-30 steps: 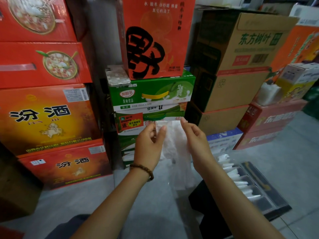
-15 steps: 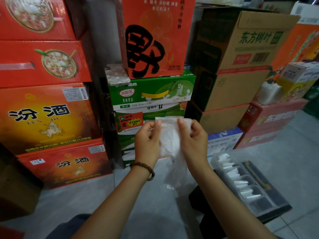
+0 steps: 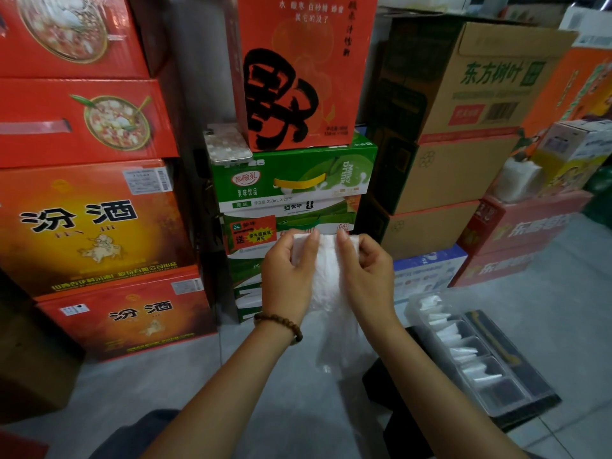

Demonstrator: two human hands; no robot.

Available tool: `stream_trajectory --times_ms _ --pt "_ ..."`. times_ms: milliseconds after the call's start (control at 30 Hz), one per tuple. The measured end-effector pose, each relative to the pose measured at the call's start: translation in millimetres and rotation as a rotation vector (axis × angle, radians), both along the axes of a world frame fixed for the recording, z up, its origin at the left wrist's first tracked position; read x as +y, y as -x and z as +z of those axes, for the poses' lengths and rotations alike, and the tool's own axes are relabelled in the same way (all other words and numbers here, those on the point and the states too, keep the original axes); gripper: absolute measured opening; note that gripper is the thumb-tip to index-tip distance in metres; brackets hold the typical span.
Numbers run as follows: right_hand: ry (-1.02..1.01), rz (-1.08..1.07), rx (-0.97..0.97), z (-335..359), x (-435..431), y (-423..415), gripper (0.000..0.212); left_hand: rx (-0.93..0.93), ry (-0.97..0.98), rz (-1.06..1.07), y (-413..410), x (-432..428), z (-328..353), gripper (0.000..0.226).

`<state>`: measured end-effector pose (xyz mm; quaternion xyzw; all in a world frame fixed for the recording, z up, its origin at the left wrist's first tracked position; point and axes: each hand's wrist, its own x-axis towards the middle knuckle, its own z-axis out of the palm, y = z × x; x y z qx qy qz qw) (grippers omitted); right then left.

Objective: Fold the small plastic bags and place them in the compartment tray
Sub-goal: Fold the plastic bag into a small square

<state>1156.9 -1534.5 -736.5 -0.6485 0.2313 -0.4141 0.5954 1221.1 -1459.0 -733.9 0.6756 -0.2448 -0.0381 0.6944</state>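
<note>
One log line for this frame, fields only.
stage: folding; left hand: pinches plastic bag; right hand: pinches plastic bag; tray: holds folded bags

I read 汾酒 in black on the orange-yellow box (image 3: 79, 226) at mid-left, and again on the red box (image 3: 132, 313) below it. At upper centre, the orange-red carton (image 3: 308, 61) bears a huge brushed 野. The green carton (image 3: 291, 180) beneath says 酸酸乳, 250mL x 20. At upper right, the brown carton (image 3: 496, 77) reads 东方树叶.
</note>
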Motion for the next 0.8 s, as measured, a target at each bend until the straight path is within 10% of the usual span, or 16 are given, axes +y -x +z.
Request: stream_trajectory --times_ms 267,500,800 --pt "-0.12 -0.041 -0.007 5.3 -4.2 2.3 0.044 -0.097 0.036 0.043 -1.4 3.6 5.0 0.029" --pt "-0.175 0.505 0.285 8.6 -4.9 13.2 0.022 -0.026 0.042 0.159 -20.2 8.4 5.7 0.026" --pt "-0.207 0.36 0.177 12.0 -9.9 18.9 0.015 0.189 -0.049 0.124 -41.6 26.7 12.9 0.037"
